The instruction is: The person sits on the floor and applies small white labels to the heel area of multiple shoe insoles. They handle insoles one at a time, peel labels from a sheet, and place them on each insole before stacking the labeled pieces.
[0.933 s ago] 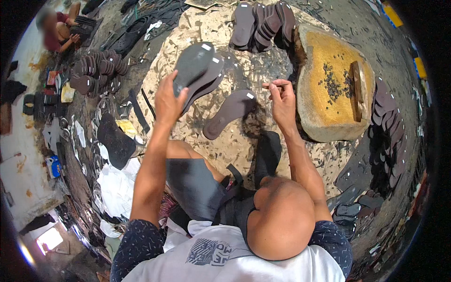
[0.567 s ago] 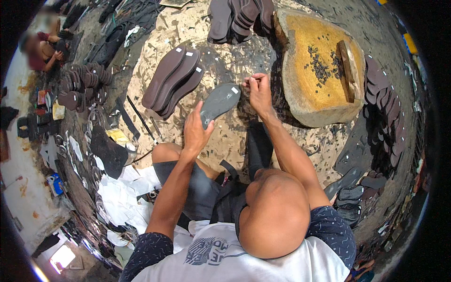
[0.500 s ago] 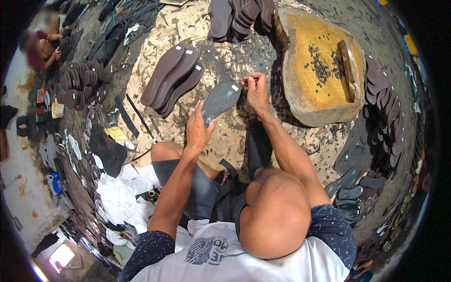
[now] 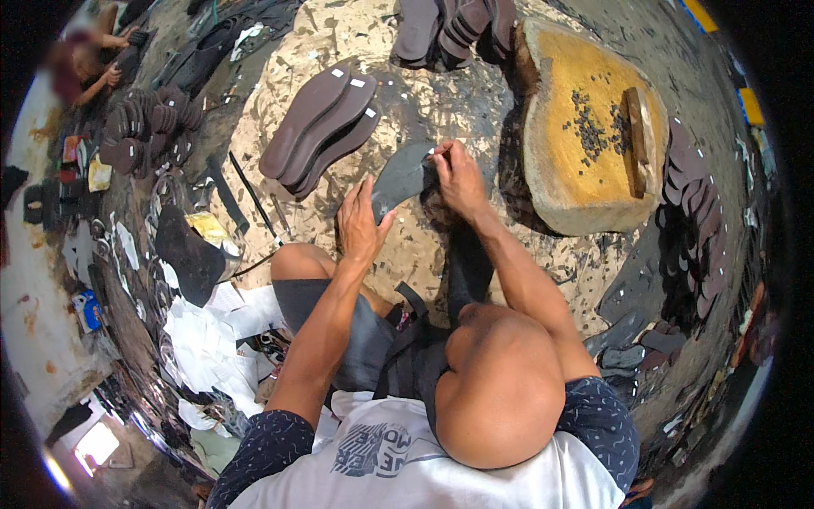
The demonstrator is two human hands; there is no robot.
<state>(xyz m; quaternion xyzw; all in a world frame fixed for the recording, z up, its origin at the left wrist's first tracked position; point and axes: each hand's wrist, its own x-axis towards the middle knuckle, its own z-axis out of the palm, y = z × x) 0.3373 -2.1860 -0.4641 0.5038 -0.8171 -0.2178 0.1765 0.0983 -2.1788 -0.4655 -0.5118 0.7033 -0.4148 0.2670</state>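
A dark grey footwear sole (image 4: 402,178) lies tilted in front of me, its toe end up and to the right. My left hand (image 4: 359,222) grips its lower left end, thumb on top and fingers along the side. At the toe end my right hand (image 4: 460,176) is closed in a pinch. A bit of white label shows by its fingertips, and whatever they hold is too small to make out. Beyond the left hand, several brown soles (image 4: 318,127) overlap, with small white labels on their tips.
At right stands a thick block (image 4: 551,208) with a yellow top, carrying scattered black bits (image 4: 589,127) and a wooden piece (image 4: 638,140). More brown soles (image 4: 417,34) stand at the back; rows of soles (image 4: 691,182) line the far right. Another person's hands (image 4: 112,75) show far left.
My right hand has moved down onto the toe end of the sole, covering most of its white label. The left hand keeps its grip. The whole view has shifted slightly.
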